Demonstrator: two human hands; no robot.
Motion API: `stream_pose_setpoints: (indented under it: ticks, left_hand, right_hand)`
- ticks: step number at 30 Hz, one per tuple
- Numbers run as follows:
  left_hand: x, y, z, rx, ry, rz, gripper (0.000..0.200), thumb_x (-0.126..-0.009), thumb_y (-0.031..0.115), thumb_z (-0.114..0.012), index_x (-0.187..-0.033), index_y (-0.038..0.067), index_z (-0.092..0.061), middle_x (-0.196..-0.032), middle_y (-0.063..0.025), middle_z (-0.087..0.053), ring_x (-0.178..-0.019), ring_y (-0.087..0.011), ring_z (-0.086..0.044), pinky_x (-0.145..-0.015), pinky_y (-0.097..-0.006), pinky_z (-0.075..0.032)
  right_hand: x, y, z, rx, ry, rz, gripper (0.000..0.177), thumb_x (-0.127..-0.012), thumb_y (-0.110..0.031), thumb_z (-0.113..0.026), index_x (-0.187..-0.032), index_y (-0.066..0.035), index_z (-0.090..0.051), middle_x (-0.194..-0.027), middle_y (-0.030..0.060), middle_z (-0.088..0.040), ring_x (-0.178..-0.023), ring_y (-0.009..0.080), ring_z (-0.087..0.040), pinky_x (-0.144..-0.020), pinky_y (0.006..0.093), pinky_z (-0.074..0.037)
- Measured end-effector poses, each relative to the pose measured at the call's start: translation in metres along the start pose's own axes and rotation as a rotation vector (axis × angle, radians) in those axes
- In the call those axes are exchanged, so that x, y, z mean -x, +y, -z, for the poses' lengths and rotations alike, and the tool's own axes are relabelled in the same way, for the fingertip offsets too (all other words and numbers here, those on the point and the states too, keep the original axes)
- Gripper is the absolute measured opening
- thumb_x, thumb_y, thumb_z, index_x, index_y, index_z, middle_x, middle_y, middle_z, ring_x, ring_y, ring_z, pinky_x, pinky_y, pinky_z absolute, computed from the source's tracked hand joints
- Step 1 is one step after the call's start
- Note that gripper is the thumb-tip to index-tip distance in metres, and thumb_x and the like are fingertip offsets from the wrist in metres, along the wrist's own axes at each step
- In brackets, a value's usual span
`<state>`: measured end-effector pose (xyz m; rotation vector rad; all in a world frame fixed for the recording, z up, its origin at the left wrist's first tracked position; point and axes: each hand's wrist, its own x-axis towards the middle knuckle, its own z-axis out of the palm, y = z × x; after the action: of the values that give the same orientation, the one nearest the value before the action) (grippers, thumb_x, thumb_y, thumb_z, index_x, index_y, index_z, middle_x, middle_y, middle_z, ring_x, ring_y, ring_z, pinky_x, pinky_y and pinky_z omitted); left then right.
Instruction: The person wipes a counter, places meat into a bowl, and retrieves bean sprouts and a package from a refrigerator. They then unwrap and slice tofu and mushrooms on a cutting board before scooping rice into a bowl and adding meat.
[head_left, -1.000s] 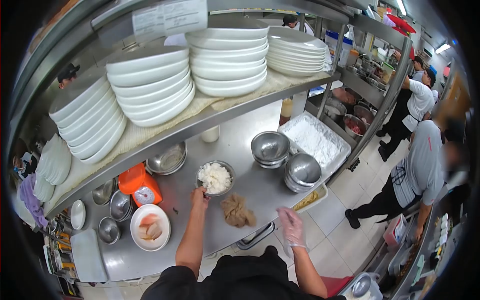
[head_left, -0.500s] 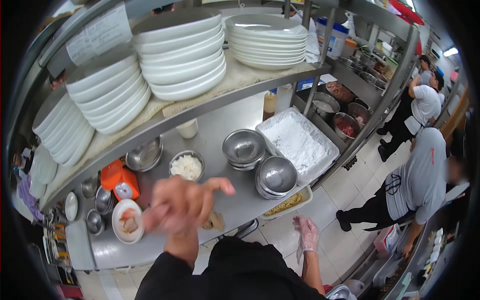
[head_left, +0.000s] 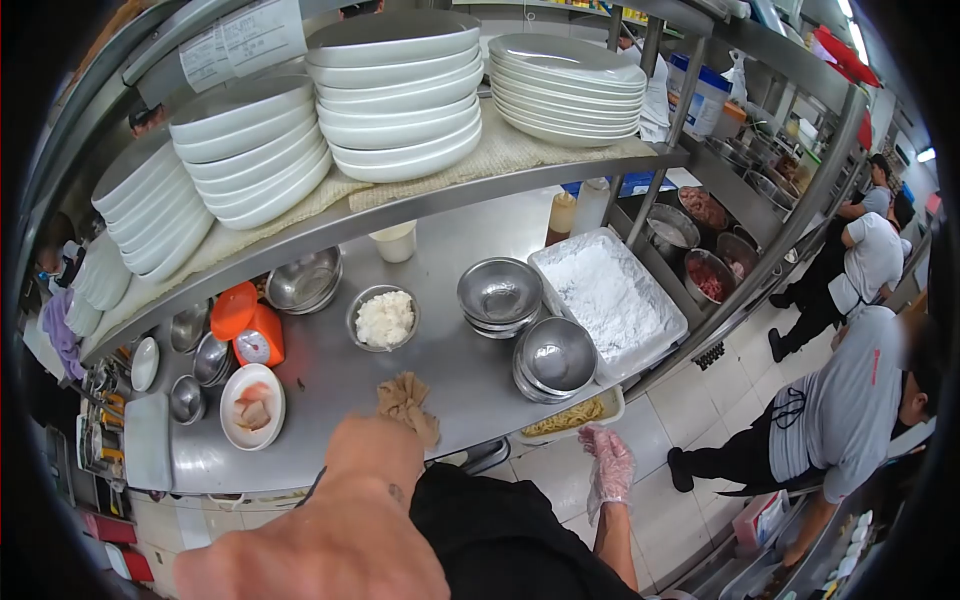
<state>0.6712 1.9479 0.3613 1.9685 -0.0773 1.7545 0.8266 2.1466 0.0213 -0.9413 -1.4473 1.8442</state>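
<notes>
My left hand (head_left: pixel 310 550) is bare, raised close to the camera at the bottom of the view. It is blurred and partly cut off, so its fingers do not show clearly. Beyond that arm, a crumpled brown cloth (head_left: pixel 408 403) lies near the edge of the steel counter (head_left: pixel 330 410). My right hand (head_left: pixel 610 465) wears a clear plastic glove and hangs beside the counter over the floor. Its fingers are loosely bent and apart, with nothing visible in them. Nearest to it is a tray of noodle-like yellow strands (head_left: pixel 570 417), below counter level.
On the counter are a white oval dish (head_left: pixel 252 405) with pale food, an orange scale (head_left: pixel 255 330), a bowl of white food (head_left: pixel 384 318), stacked steel bowls (head_left: pixel 500 290) and a tray of white powder (head_left: pixel 610 300). Plates (head_left: pixel 400 95) fill the shelf. A co-worker (head_left: pixel 840 400) stands right.
My left hand has moved from over the counter down and back toward the camera, uncovering the brown cloth. My gloved right hand stays beside the counter, its fingers slightly shifted. The view has tilted slightly.
</notes>
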Motion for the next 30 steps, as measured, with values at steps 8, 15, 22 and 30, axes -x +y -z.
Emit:
stream_pose_setpoints:
  ticks: [8, 15, 22, 30]
  left_hand:
    - [0.008, 0.014, -0.019, -0.031, 0.096, -0.023, 0.032, -0.079, -0.002, -0.041, -0.050, 0.011, -0.044, -0.051, -0.0016, -0.042, -0.046, -0.0109, -0.048, -0.062, -0.0228, -0.047]
    - [0.009, 0.059, -0.017, 0.074, -0.061, 0.235, 0.030, -0.079, 0.000, -0.043, -0.052, 0.010, -0.048, -0.053, -0.0015, -0.043, -0.052, -0.0131, -0.053, -0.064, -0.0218, -0.047]
    - [0.027, 0.081, -0.016, 0.050, -0.120, -0.009, 0.024, -0.079, 0.000, -0.046, -0.057, 0.007, -0.053, -0.057, -0.0057, -0.050, -0.054, -0.0149, -0.054, -0.059, -0.0227, -0.046]
    - [0.058, 0.137, -0.067, -0.214, 0.303, -0.086, 0.021, -0.077, -0.001, -0.046, -0.060, 0.005, -0.055, -0.056, -0.0086, -0.051, -0.051, -0.0137, -0.053, -0.053, -0.0229, -0.043]
  right_hand:
    - [0.014, -0.003, -0.012, 0.004, -0.025, 0.059, 0.025, -0.090, -0.023, -0.055, -0.099, -0.001, -0.064, -0.094, 0.0067, -0.065, -0.087, 0.0141, -0.058, -0.080, 0.0276, -0.043]
    - [0.036, 0.004, -0.033, -0.012, -0.042, 0.027, 0.023, -0.089, -0.022, -0.056, -0.098, -0.002, -0.064, -0.093, 0.0062, -0.065, -0.088, 0.0139, -0.058, -0.082, 0.0280, -0.042]
    - [0.059, 0.010, -0.064, 0.043, -0.045, 0.064, 0.026, -0.090, -0.023, -0.054, -0.099, -0.001, -0.063, -0.092, 0.0087, -0.065, -0.083, 0.0165, -0.060, -0.077, 0.0288, -0.045]
    - [0.092, 0.017, -0.108, 0.044, -0.063, 0.105, 0.025, -0.089, -0.022, -0.055, -0.098, 0.000, -0.063, -0.093, 0.0099, -0.065, -0.087, 0.0178, -0.060, -0.080, 0.0305, -0.046]
